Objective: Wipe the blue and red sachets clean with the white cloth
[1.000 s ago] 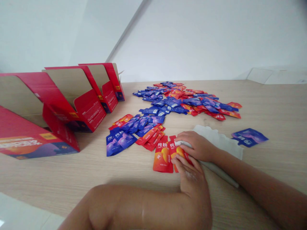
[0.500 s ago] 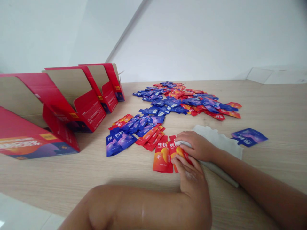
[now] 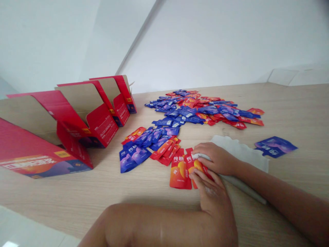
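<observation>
My right hand (image 3: 218, 159) is curled over the front corner of a white cloth (image 3: 241, 152) and presses it onto a red sachet (image 3: 193, 164). My left hand (image 3: 212, 193) lies just in front of it, fingers together, pinning the near end of that same sachet to the table. A second red sachet (image 3: 179, 169) lies flat beside it on the left. My left forearm crosses the bottom of the view.
Fanned blue and red sachets (image 3: 151, 142) lie left of the hands, with a larger mixed pile (image 3: 203, 109) behind. One blue sachet (image 3: 276, 145) lies apart at right. Several open red cardboard boxes (image 3: 84, 113) stand at left on the wooden table (image 3: 295, 113).
Both hands keep the same hold on the cloth and the sachet. Only the view has shifted a little, so everything sits slightly further right and lower.
</observation>
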The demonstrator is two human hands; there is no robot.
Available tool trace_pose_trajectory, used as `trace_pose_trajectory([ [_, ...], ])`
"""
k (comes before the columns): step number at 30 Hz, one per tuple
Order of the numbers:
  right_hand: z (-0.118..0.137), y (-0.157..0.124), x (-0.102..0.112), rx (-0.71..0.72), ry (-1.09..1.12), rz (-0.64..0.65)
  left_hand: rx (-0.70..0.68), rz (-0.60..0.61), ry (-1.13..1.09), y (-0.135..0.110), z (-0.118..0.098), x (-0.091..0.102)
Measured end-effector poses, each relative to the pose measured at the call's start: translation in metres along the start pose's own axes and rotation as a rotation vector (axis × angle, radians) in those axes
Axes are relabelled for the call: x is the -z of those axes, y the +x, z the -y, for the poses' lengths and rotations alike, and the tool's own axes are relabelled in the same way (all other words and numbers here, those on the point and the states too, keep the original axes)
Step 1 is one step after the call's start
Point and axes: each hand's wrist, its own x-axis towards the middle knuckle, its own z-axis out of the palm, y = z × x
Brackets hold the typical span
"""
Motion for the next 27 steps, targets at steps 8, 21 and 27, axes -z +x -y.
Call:
trace_pose_trajectory([
  [8, 0.001, 0.002, -0.001, 0.006, -0.008, -0.002, 0.080, -0.118, -0.141, 0.001, -0.003, -0.012],
  [21, 0.000, 0.001, -0.001, 0.009, 0.014, -0.005, 0.062, -0.094, -0.141, 0.001, -0.001, -0.006],
  [27, 0.001, 0.001, -0.001, -0.001, 0.010, 0.001, 0.031, -0.039, -0.074, 0.001, 0.001, -0.002],
])
